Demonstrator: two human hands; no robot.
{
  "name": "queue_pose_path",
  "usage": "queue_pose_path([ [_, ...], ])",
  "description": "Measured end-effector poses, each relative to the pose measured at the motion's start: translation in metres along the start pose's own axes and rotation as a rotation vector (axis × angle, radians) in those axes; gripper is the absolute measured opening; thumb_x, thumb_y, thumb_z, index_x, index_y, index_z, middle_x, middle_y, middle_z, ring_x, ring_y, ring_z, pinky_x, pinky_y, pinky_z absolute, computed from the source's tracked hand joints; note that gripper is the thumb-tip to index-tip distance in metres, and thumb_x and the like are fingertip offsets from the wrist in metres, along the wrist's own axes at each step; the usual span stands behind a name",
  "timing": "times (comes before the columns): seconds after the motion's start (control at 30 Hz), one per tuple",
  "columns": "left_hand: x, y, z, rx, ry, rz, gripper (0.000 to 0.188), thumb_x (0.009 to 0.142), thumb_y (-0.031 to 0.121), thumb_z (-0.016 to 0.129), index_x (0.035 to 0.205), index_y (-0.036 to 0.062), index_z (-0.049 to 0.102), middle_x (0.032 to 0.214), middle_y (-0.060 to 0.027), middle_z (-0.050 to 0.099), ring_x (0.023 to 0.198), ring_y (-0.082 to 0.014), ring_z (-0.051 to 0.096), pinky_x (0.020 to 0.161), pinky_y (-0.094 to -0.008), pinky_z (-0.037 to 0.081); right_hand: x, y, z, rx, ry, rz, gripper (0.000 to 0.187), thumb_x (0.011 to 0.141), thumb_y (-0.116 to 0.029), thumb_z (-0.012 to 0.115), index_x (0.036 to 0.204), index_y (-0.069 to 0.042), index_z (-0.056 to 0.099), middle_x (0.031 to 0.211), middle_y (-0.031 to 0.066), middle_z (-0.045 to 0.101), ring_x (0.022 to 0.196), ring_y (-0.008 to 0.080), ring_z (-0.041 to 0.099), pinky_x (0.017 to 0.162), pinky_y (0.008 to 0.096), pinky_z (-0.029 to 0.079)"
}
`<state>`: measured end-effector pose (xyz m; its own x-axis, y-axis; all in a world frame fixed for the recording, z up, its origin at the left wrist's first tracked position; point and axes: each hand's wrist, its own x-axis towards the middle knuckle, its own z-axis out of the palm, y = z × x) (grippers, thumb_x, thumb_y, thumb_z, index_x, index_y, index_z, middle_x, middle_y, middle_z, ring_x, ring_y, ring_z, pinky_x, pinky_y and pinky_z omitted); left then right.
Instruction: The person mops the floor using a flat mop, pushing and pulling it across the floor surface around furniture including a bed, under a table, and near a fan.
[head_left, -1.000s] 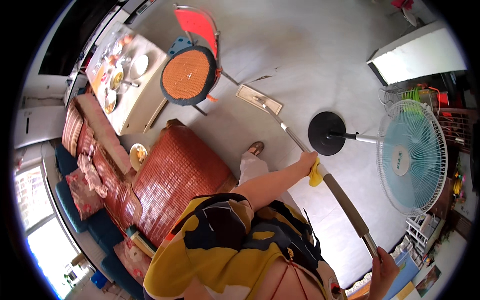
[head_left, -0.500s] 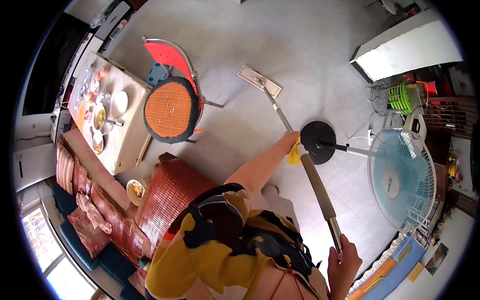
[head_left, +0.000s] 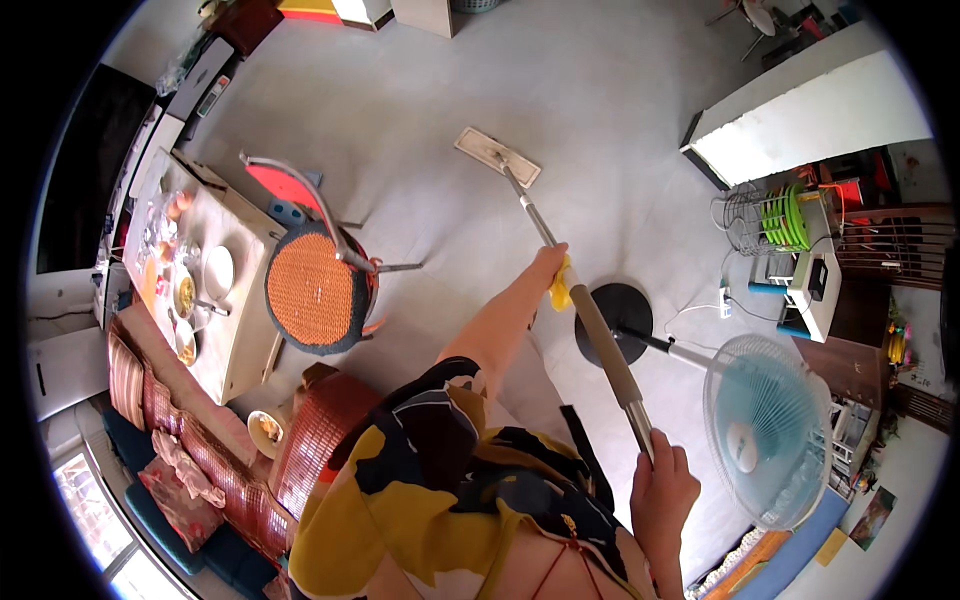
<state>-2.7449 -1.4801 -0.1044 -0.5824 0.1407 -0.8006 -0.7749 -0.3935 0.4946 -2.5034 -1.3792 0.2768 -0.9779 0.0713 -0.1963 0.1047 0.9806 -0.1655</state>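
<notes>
Beige mop head (head_left: 486,151) lies flat on the grey floor (head_left: 570,90), wiping apparently under way; left hand (head_left: 549,260) and right hand (head_left: 665,487) clasp its pole (head_left: 605,350). Another stroke calls for clearing the red-backed chair (head_left: 315,288), left, and black fan base (head_left: 624,307), right; open floor extends beyond.

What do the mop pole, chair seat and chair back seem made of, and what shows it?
Mop pole: probably metal, smooth, given its silvery shine.
Chair seat: apparently knitted or woven yarn, matte, from its coarse orange texture.
Chair back: perhaps smooth plastic, by its even red; painted metal is possible.
</notes>
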Motion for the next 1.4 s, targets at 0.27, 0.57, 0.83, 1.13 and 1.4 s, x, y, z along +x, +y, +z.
queue_pose_path([
  [0.27, 0.002, 0.144, -0.051, 0.746, 0.342, 0.488, 0.047, 0.074, 0.037, 0.062, 0.105, 0.0028, 0.053, 0.090, -0.0165, 0.062, 0.078, -0.0258, 0.062, 0.066, -0.0350, 0.049, 0.171, -0.009, -0.001, -0.114, 0.126, -0.145, 0.023, 0.077, -0.013, 0.056, 0.099, -0.005, 0.052, 0.072, 0.0099, 0.052, 0.052, 0.0265, 0.056, 0.044, 0.0367, 0.043],
  [0.57, -0.153, 0.303, -0.238, 0.960, 1.281, 0.578, 0.047, 0.067, 0.033, 0.066, 0.105, 0.0072, 0.054, 0.092, -0.0126, 0.062, 0.087, -0.0299, 0.059, 0.074, -0.0382, 0.046, 0.328, -0.038, 0.048, -0.186, 0.127, -0.276, 0.020, 0.075, -0.008, 0.055, 0.094, -0.002, 0.054, 0.070, 0.0102, 0.054, 0.053, 0.0264, 0.059, 0.047, 0.0350, 0.048],
  [0.83, -0.141, 0.302, -0.313, 0.983, 1.183, -0.073, 0.064, 0.059, 0.044, 0.072, 0.108, 0.0066, 0.052, 0.102, -0.0155, 0.059, 0.098, -0.0304, 0.056, 0.082, -0.0411, 0.045, 0.388, -0.020, -0.019, 0.185, -0.074, -0.306, 0.038, 0.068, -0.012, 0.062, 0.104, -0.003, 0.055, 0.072, 0.0212, 0.058, 0.067, 0.0384, 0.056, 0.059, 0.0424, 0.044],
  [1.13, -0.118, 0.281, -0.336, 0.913, 1.049, -0.134, 0.050, 0.066, 0.016, 0.059, 0.112, 0.0028, 0.049, 0.099, -0.0193, 0.060, 0.097, -0.0325, 0.057, 0.082, -0.0424, 0.046, 0.463, 0.017, -0.077, 0.412, -0.388, 0.026, 0.044, 0.068, -0.008, 0.060, 0.110, 0.001, 0.055, 0.056, 0.0036, 0.048, 0.042, 0.0101, 0.044, 0.039, 0.0240, 0.035],
  [1.4, -0.206, 0.193, -0.248, 1.012, 0.993, -0.175, 0.058, 0.068, 0.011, 0.053, 0.124, 0.0110, 0.038, 0.088, -0.0209, 0.061, 0.085, -0.0364, 0.059, 0.072, -0.0446, 0.046, 0.544, 0.076, -0.069, 0.444, -0.846, 0.145, 0.046, 0.066, -0.001, 0.057, 0.111, 0.000, 0.049, 0.057, 0.0049, 0.051, 0.040, 0.0128, 0.048, 0.036, 0.0255, 0.040],
])
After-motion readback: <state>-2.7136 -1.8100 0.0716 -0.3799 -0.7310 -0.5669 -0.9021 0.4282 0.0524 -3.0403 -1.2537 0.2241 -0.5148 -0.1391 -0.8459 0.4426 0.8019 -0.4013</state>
